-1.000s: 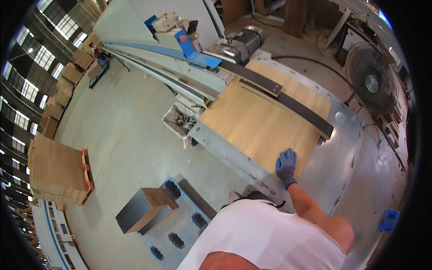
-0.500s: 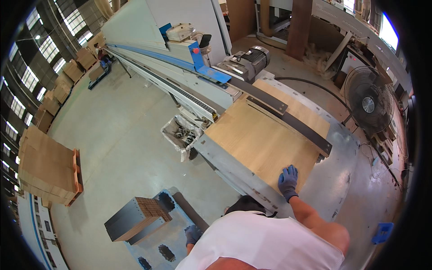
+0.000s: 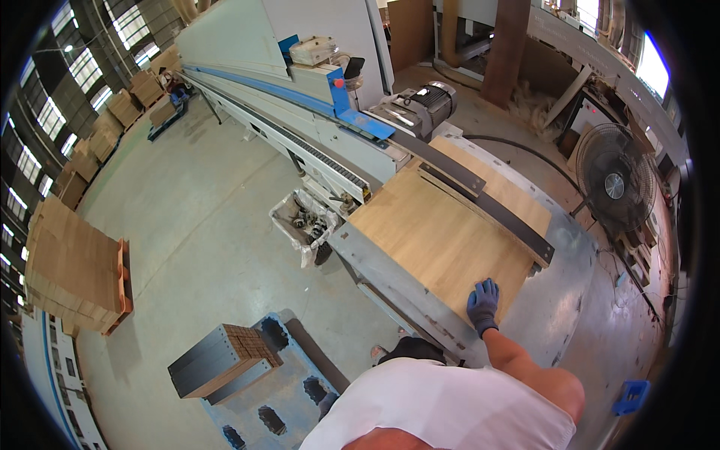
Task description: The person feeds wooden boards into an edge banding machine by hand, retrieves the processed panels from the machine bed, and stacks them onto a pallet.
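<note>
My right hand (image 3: pixel 482 304), in a blue-grey work glove, lies flat with its fingers stretched forward on the near right corner of a light wood-grain panel (image 3: pixel 439 232). That panel rests on a grey metal machine table (image 3: pixel 559 296), and a long dark bar (image 3: pixel 517 225) crosses its right part. My left hand (image 3: pixel 327 406) is down at the left beside my shirt, by the edge of a worn blue platform (image 3: pixel 300 420). Only a bit of its glove shows; its fingers are hidden. On the platform stands a stack of dark-faced boards (image 3: pixel 217 364) with brown edges.
Beyond the panel runs a long machine with a blue rail (image 3: pixel 262 90) and a motor (image 3: pixel 431 101). A lined bin (image 3: pixel 281 217) stands left of the table. A floor fan (image 3: pixel 615 180) is at right, a pallet of stacked boards (image 3: pixel 71 262) at far left.
My left hand has drawn back toward my body and is now mostly hidden. My right hand stays on the panel. The view has shifted slightly.
</note>
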Demonstrator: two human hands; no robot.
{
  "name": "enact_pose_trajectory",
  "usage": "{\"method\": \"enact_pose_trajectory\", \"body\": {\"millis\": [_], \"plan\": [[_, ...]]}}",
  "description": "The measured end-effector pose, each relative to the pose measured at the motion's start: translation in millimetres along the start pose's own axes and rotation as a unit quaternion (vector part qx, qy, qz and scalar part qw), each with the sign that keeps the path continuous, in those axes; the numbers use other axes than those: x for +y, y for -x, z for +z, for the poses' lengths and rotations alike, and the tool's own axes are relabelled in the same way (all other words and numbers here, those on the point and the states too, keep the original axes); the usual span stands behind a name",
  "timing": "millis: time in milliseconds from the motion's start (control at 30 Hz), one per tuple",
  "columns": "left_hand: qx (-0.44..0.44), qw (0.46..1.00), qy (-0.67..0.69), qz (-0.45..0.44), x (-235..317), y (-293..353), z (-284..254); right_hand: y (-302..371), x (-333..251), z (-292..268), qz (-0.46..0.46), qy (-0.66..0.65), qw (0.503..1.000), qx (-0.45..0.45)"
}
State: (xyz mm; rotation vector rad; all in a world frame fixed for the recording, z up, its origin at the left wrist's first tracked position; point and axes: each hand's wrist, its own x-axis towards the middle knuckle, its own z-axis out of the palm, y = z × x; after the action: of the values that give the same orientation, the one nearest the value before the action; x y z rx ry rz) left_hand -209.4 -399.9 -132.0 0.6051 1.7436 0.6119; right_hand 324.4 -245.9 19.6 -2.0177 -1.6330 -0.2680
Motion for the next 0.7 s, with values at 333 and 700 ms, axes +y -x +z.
{"method": "enact_pose_trajectory", "body": {"millis": [333, 700], "plan": [[0.015, 0.958, 0.237, -0.158, 62.2, 40.9, -7.0, -3.2, -2.5, -4.2, 0.011, 0.007, 1.0, -0.01], [-0.003, 0.992, 0.105, -0.065, 6.3, 19.1, -5.5, -2.3, -2.9, -3.4, 0.003, 0.016, 1.0, 0.015]]}}
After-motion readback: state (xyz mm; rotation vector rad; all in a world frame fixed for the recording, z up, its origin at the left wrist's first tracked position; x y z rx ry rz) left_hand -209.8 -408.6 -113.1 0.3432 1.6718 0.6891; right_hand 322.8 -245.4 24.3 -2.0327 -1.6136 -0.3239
